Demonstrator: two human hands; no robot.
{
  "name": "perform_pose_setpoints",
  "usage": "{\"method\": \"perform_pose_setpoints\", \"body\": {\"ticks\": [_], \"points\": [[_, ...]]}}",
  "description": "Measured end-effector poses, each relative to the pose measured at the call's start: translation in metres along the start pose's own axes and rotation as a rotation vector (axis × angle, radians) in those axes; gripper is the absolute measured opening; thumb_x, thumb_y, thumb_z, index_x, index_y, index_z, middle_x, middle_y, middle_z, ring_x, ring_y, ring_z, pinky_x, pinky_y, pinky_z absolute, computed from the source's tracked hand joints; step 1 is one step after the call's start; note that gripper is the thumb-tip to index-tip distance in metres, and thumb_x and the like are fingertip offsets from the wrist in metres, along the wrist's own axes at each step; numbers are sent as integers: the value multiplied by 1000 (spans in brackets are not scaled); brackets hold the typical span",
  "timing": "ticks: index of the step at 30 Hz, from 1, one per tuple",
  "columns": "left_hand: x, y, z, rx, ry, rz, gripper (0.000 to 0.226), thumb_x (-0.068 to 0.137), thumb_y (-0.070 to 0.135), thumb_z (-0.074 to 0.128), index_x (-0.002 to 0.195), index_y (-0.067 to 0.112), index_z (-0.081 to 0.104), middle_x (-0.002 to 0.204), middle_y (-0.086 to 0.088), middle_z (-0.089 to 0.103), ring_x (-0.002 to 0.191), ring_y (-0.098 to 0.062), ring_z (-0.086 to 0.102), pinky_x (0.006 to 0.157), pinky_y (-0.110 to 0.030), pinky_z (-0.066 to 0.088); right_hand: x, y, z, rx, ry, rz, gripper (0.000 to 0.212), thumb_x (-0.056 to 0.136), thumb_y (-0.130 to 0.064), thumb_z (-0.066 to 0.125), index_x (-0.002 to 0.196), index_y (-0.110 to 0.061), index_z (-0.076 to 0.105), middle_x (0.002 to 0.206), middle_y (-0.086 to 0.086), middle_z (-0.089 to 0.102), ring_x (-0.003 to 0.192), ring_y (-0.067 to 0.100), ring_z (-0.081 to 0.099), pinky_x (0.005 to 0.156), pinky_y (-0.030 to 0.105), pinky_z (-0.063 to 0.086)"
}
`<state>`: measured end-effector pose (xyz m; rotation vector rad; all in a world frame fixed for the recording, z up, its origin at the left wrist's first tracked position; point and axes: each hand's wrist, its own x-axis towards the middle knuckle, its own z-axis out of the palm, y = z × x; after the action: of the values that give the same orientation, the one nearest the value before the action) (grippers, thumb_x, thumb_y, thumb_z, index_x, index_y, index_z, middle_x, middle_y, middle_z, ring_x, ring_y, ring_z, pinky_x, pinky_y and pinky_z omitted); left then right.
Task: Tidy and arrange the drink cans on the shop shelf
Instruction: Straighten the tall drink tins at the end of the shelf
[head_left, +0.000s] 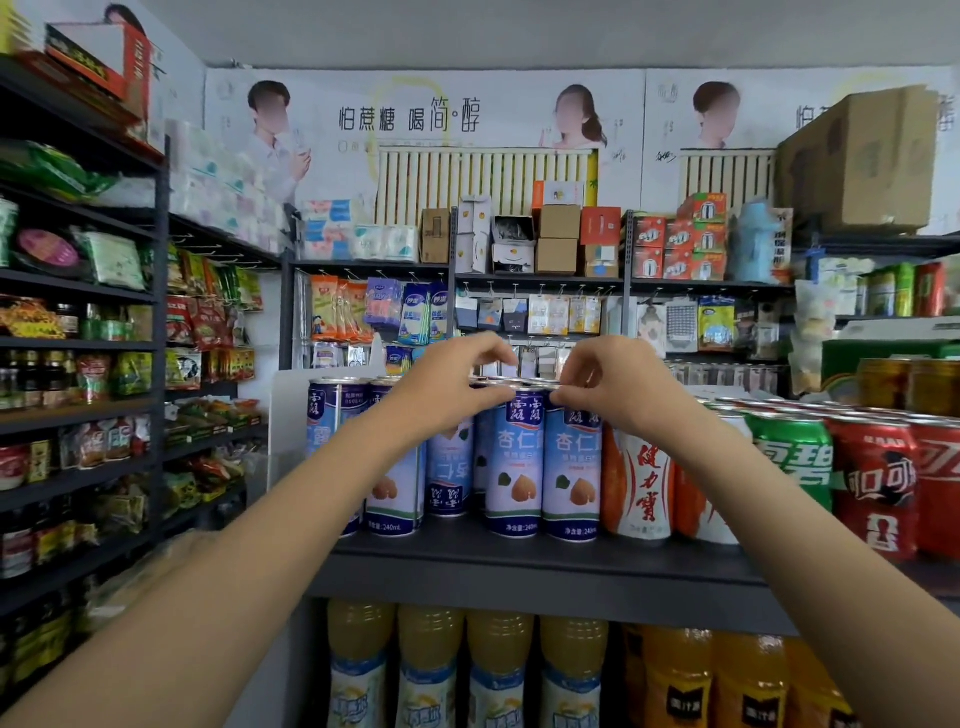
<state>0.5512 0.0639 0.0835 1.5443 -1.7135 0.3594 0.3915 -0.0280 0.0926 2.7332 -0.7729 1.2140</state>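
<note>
Head view: two bare forearms reach up and forward from the lower corners, meeting over the shelf (519, 566). The left hand (441, 384) arches over a blue can (514, 467), fingers (493, 349) curled, thumb and fingertips pinching its top rim. The right hand (613, 384) mirrors it, fingers pinching the rim of the next can (571, 473) just to the right. Both cans stand upright at the shelf's front edge, touching each other, with more blue cans left of and behind the fingers. Right of the fingers stand orange-white cans (641, 488), a green can (795, 457) and red cans (878, 483). Below the fingers, juice bottles (498, 665) fill the lower shelf. Beyond, racks of snacks, boxes and wall posters.
</note>
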Motion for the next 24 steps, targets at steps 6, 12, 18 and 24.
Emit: {"method": "perform_pose_setpoints", "body": {"ticks": [6,12,18,24], "points": [[-19,-21,-48,98,181,-20,15,89,8,55,99,15,64,98,8,62,91,-3,55,73,-2,37,13,-34,9,93,25,-150,11,87,-18,62,88,-9,70,89,2,68,78,11,58,73,17,44],[-36,-48,-53,219,63,-92,16,92,18,52,100,14,66,94,6,62,86,-5,55,70,-8,38,66,-61,40,-79,-417,-145,38,85,-32,65,118,-14,58,126,6,54,115,21,51,91,29,41],[-40,-52,-58,221,-5,-38,7,85,16,63,92,18,63,91,9,64,89,-7,59,83,-22,46,81,-70,66,-149,-451,-76,46,79,-24,70,118,-12,50,122,9,52,99,23,48,76,28,37],[-32,-55,-58,157,-37,-4,18,80,13,69,79,24,55,85,13,62,87,-5,60,85,-24,49,80,-70,67,-114,-408,-79,48,75,-16,73,118,-10,53,126,8,52,113,25,50,85,31,42]]}}
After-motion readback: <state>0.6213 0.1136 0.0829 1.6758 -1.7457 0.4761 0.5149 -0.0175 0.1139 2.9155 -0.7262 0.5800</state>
